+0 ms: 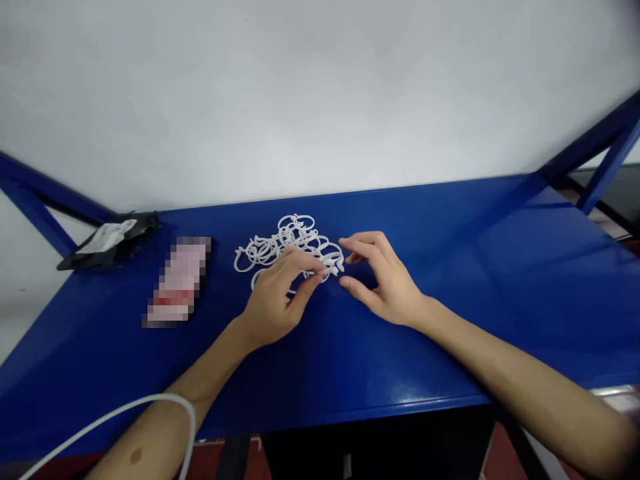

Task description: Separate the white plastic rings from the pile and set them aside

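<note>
A tangle of several white plastic rings (285,247) lies on the blue table (475,267), near its middle. My left hand (280,297) rests at the heap's near edge, with thumb and fingertips pinched on a white ring. My right hand (383,277) sits just right of the heap, its fingers curled loosely and apart, holding nothing that I can see. Its fingertips are close to the ring that my left hand pinches.
A blurred pink and white flat object (177,281) lies left of the heap. A black pouch with a white label (107,240) sits at the table's far left corner. A white cable (150,407) loops over my left forearm. A grey wall (320,100) stands behind.
</note>
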The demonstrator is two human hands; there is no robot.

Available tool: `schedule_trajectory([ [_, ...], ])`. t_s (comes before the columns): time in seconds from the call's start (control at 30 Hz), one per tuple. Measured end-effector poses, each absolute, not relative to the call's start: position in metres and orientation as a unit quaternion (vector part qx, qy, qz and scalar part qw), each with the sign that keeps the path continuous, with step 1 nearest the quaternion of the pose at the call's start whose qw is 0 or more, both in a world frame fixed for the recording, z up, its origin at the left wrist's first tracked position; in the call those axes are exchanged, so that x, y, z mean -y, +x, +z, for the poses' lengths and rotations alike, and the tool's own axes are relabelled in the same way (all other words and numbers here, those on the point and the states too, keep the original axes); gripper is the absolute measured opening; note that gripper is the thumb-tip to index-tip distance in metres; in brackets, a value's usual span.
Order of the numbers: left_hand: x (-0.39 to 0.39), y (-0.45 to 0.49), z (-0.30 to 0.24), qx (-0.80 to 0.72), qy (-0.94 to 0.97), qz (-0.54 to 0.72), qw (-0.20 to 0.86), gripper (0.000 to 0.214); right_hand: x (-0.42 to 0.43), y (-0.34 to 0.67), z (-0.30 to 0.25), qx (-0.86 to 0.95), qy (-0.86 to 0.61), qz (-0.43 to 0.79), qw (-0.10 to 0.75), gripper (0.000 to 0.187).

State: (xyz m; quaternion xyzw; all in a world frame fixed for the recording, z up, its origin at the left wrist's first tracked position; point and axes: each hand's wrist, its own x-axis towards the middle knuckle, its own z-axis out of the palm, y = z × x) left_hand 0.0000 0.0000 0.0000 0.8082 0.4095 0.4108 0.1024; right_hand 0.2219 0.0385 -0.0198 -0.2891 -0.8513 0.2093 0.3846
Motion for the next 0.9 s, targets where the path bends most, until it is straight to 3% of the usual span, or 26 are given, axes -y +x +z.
schedule_trajectory([
  [0.17,0.009,0.008,-0.004,-0.422,0.792,0.37,0.24,0.004,-0.032,0.219,-0.017,0.871,-0.239,0.191,0.384,0.019],
  [0.3,0.01,0.006,-0.008,-0.426,0.771,0.385,0.277,0.008,-0.033,0.218,-0.019,0.864,-0.223,0.213,0.399,0.014],
  [0.9,0.012,0.013,-0.015,-0.418,0.78,0.438,0.159,0.009,-0.028,0.215,-0.017,0.881,-0.229,0.198,0.363,0.023],
])
